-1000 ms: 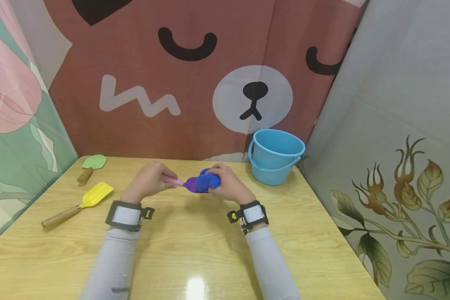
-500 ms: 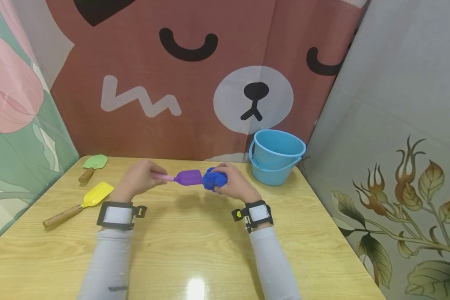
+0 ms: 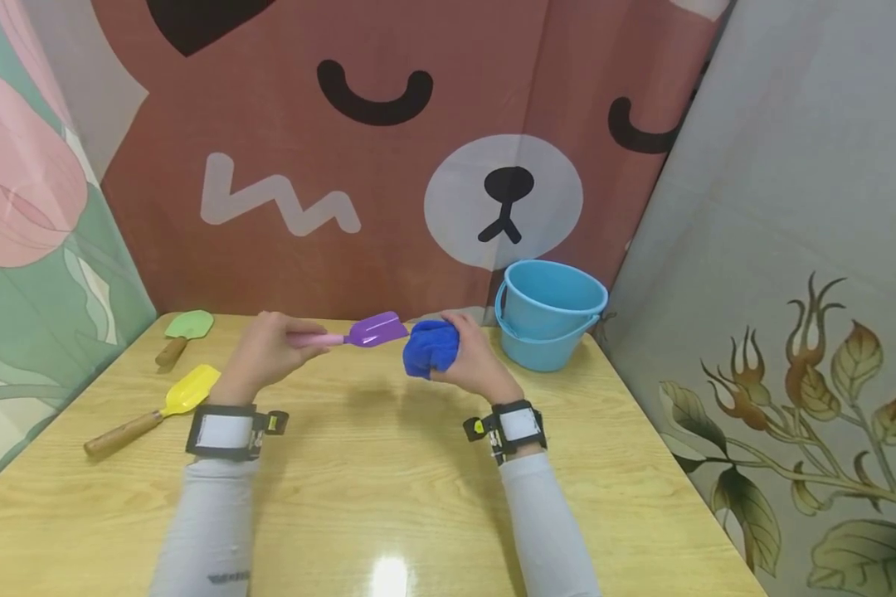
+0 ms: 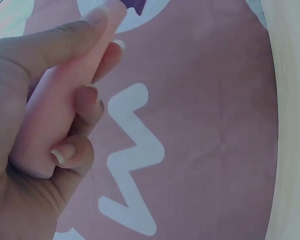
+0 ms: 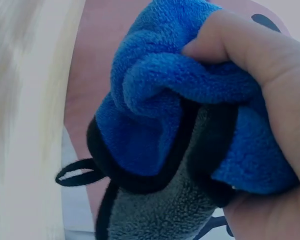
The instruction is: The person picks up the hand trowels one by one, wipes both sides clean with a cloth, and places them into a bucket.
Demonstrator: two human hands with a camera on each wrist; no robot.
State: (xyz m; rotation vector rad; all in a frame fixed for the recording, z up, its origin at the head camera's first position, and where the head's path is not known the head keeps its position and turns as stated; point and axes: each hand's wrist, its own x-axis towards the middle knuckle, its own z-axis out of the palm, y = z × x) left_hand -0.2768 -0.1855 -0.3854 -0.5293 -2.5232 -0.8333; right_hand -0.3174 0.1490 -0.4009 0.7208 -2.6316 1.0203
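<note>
My left hand point(image 3: 265, 352) grips the pink handle of a small toy shovel point(image 3: 377, 330) with a purple scoop, held above the table and pointing right. In the left wrist view, fingers and thumb wrap the pink handle point(image 4: 60, 110), and only a bit of purple shows at the top. My right hand point(image 3: 478, 356) holds a bunched blue cloth point(image 3: 429, 348) just right of the scoop's tip. The right wrist view shows the cloth's fluffy blue side, a grey side point(image 5: 160, 215), black edging and a hanging loop point(image 5: 80, 172).
A light blue bucket point(image 3: 541, 352) with its handle down stands at the back right of the wooden table point(image 3: 388, 497). At left lie a yellow shovel point(image 3: 187, 391) and a green shovel point(image 3: 189, 325), both with wooden handles. A printed curtain hangs behind.
The cloth covered the scoop at first. The left hand has drawn the shovel left and up, baring the purple scoop, while the right hand has shifted slightly right with the cloth.
</note>
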